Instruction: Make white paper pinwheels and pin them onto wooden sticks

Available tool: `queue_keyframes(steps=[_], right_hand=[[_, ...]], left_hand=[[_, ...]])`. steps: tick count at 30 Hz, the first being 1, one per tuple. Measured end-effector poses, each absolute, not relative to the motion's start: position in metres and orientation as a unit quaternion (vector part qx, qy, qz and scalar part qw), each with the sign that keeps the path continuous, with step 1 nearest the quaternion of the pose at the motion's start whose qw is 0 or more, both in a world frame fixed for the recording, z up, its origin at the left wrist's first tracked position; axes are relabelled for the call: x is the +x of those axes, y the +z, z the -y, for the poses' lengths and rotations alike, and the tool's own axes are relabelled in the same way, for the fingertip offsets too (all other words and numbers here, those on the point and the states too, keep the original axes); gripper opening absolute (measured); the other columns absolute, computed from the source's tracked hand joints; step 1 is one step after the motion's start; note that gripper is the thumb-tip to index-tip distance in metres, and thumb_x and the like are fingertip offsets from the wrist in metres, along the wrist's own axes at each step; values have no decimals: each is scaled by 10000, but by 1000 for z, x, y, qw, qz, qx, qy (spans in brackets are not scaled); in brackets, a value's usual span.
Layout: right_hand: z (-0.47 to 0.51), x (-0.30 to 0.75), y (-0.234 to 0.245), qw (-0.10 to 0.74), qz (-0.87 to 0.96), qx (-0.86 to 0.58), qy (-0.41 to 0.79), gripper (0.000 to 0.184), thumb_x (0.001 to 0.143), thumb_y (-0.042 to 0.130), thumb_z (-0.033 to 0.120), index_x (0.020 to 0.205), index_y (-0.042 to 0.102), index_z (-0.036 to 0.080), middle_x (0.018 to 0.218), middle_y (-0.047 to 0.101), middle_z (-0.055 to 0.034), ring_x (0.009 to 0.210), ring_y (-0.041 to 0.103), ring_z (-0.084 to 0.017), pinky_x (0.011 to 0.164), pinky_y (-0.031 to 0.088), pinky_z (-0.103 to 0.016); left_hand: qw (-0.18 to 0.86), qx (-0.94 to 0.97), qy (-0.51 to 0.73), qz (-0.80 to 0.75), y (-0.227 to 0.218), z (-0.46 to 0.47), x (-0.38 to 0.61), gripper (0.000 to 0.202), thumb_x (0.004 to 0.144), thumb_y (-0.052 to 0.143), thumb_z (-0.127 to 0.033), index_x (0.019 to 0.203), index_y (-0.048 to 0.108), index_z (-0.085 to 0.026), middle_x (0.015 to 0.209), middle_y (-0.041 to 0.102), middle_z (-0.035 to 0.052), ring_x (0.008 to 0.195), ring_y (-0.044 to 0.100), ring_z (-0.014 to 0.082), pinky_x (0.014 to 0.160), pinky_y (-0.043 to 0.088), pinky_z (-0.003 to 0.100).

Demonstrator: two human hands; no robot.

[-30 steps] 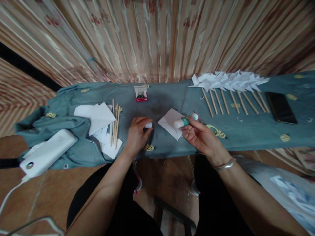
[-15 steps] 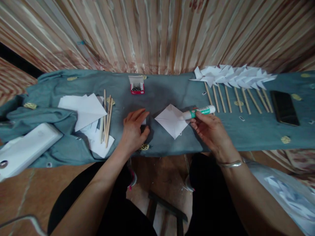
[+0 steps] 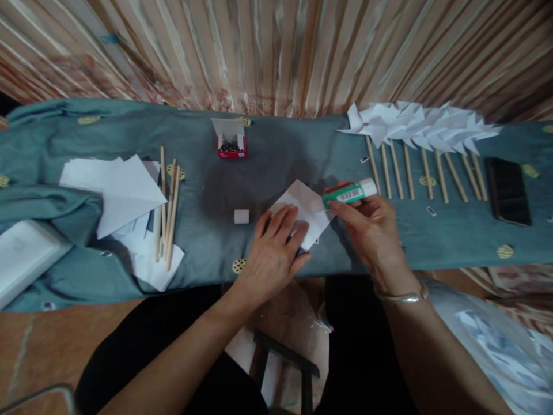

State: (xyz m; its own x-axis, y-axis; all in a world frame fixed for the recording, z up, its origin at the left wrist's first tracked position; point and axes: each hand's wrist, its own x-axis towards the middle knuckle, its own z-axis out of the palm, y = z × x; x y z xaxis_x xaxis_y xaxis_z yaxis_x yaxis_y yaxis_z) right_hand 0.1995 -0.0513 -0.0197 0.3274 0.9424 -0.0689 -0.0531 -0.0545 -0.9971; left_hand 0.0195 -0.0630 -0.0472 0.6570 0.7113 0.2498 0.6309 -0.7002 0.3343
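Note:
A white paper square (image 3: pixel 309 202) with cut lines lies turned like a diamond on the green cloth. My left hand (image 3: pixel 274 248) rests on its left half, fingers stretched out and slightly spread. Over the paper's right corner, my right hand (image 3: pixel 367 216) grips a green and white glue stick (image 3: pixel 348 193), tilted with its lower end near the paper; whether it touches I cannot tell. The white glue cap (image 3: pixel 241 216) sits on the cloth left of my left hand.
Behind is an open red box of small metal pins (image 3: pixel 231 141). White papers (image 3: pixel 125 190) and wooden sticks (image 3: pixel 170 213) lie left, beside a white box-like object (image 3: pixel 30 256). Paper pinwheels (image 3: pixel 423 127) on sticks line the back right, near a phone (image 3: pixel 508 190). A curtain (image 3: pixel 268 57) hangs behind.
My left hand has moved right from the glue cap onto the paper, leaving the cap on the cloth. My right hand has turned the glue stick slightly. The view has shifted a little.

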Motion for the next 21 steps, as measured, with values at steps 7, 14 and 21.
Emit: queue_keyframes(steps=[7,14,21], right_hand=[[50,194,-19,536,410,-604,425,291,621,797,196,857,634,242,910,720,10,805,666,-158,797,532,-329],[49,189,-24,489,460,-629,391,267,690,762,235,923,631,233,940,709,-9,807,665,-173,758,542,-338],[50,190,-30,409,546,-668,299,270,746,732,335,974,633,232,918,689,-31,809,655,-202,753,532,-368]], left_hand=[[126,901,172,-377,-48,62,19,478,902,528,-435,1276,517,-137,1417,473,201,1362,367,343,1076,311,558],[151,894,179,-381,-50,61,19,477,877,574,-424,1263,523,-148,1432,462,192,1374,354,339,1090,292,564],[166,888,187,-386,-50,61,20,465,878,576,-405,1265,522,-153,1441,446,196,1383,340,351,1092,284,581]])
